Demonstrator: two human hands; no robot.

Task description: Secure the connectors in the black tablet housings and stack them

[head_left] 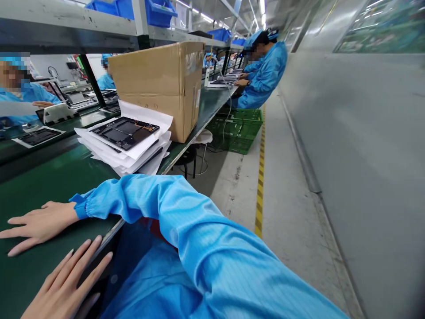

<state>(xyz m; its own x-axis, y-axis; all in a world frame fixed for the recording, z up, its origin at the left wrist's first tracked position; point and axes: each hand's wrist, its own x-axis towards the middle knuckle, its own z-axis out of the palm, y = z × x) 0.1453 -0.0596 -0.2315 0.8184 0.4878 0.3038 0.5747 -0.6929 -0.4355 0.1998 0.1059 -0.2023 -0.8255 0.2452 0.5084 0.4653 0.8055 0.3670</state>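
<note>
My right hand (36, 223) lies flat on the green table (49, 181), palm down, with its fingers stretched out to the left. Its blue sleeve (172, 221) reaches across from the lower right. Just below it, at the table's near edge, my left hand (66, 279) also rests flat, fingers straight and slightly apart. Neither hand holds anything. Beyond my hands stands a stack of white sheets (109, 153) with a dark flat tablet part (124, 132) on top.
A large cardboard box (159, 84) stands behind the stack. A co-worker in a blue coat (265, 75) sits further along the table, and others work across it at the left. A green crate (237, 126) and a stool (194, 155) stand on the floor beside a yellow line (260, 177).
</note>
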